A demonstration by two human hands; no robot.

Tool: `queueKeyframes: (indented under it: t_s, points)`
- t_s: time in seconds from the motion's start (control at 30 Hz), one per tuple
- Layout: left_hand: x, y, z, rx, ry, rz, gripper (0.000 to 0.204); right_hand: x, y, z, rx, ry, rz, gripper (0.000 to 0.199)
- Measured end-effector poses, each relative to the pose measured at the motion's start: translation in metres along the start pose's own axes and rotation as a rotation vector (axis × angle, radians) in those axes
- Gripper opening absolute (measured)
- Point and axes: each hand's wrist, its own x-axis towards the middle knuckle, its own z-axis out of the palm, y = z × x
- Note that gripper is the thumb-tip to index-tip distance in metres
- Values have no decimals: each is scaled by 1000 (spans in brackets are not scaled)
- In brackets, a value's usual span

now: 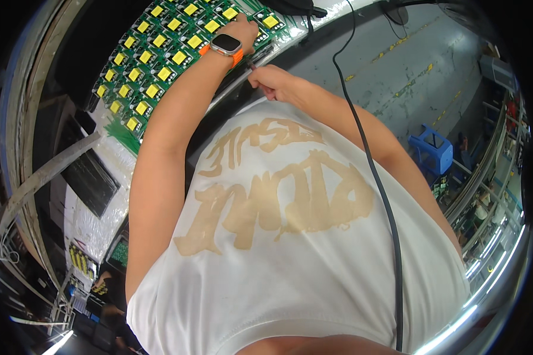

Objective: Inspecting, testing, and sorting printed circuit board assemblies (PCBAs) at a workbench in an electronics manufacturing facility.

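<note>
Rows of green circuit boards (164,73), each with a yellow block-shaped component, lie packed together on the bench at upper left. Over their right end is my left hand (244,33), wearing a watch with an orange band on its wrist. Its fingers are bent down among the boards, and whatever they grip is hidden. My right hand (273,83) is closed beside the bench's near edge, just below the left one. A thin dark end shows at its fingertips, too small to name.
A black cable (361,127) hangs down across the view on the right. Green wires (121,135) lie by the boards' lower left end. A dark flat panel (90,182) rests on the film-covered bench. A blue stool (431,149) stands on the grey floor at right.
</note>
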Motion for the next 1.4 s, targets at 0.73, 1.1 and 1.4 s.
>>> queueKeyframes:
  t_s: [0.73, 1.1, 1.4]
  points:
    - [10, -5, -1, -77, -43, -78, 35, 23, 46, -73, 301, -204, -236, 23]
    - [17, -12, 13, -88, 72, -76, 26, 25, 45, -80, 259, -221, -228, 29]
    - [18, -11, 11, -65, 95, -67, 23, 30, 45, -79, 304, -255, -243, 27]
